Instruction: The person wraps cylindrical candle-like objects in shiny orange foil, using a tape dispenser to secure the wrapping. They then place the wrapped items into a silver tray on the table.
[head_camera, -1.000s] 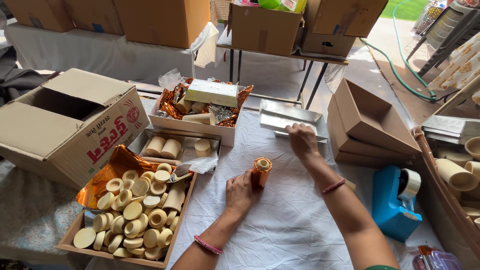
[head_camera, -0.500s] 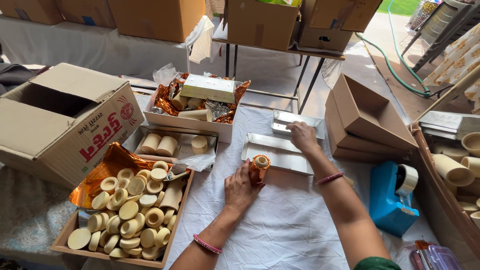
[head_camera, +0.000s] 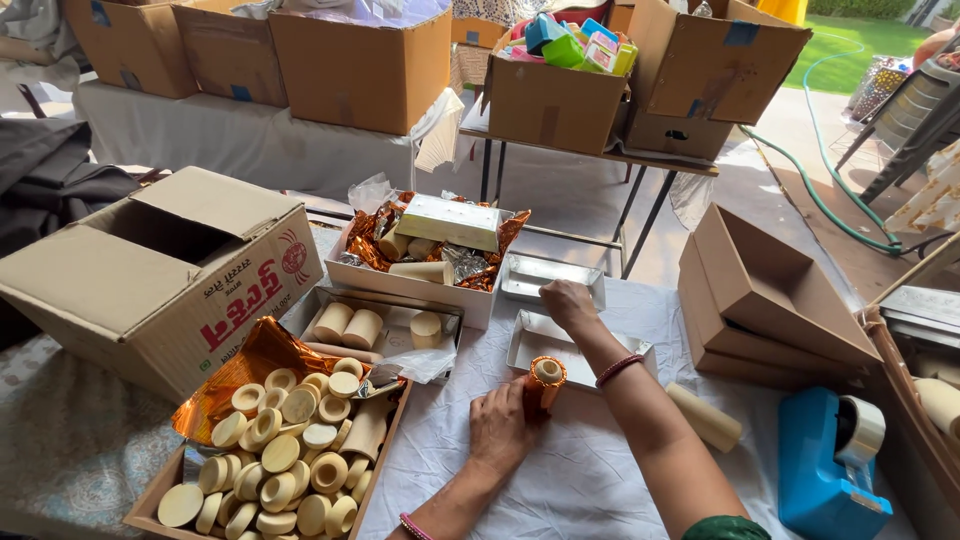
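the left hand (head_camera: 503, 428) rests on the white cloth-covered table (head_camera: 600, 480), its fingers curled about the lower part of an upright roll wrapped in orange foil (head_camera: 543, 385). the roll stands on the cloth with its pale round top bare above the fingertips, which press against its near and left side; the thumb's place is hidden behind the roll. the right hand (head_camera: 568, 303) reaches further out, palm down, fingers loosely bent over the edge of a shallow silver metal tray (head_camera: 545, 345) lying just behind the roll; whether those fingers pinch the tray's rim or only lie on it cannot be told. a second shallow silver tray (head_camera: 545, 272) lies just beyond that hand. the roll stands between the two hands, touching the left one and near the right forearm.

to the left lies a low cardboard tray filled with pale round discs and cups (head_camera: 280, 460), with crumpled orange foil at its far end. behind it is a white box holding pale cylinders (head_camera: 370, 325). a bare pale cylinder (head_camera: 703, 416) lies on the cloth to the right of the forearm, and a blue tape dispenser (head_camera: 825, 460) stands further right.
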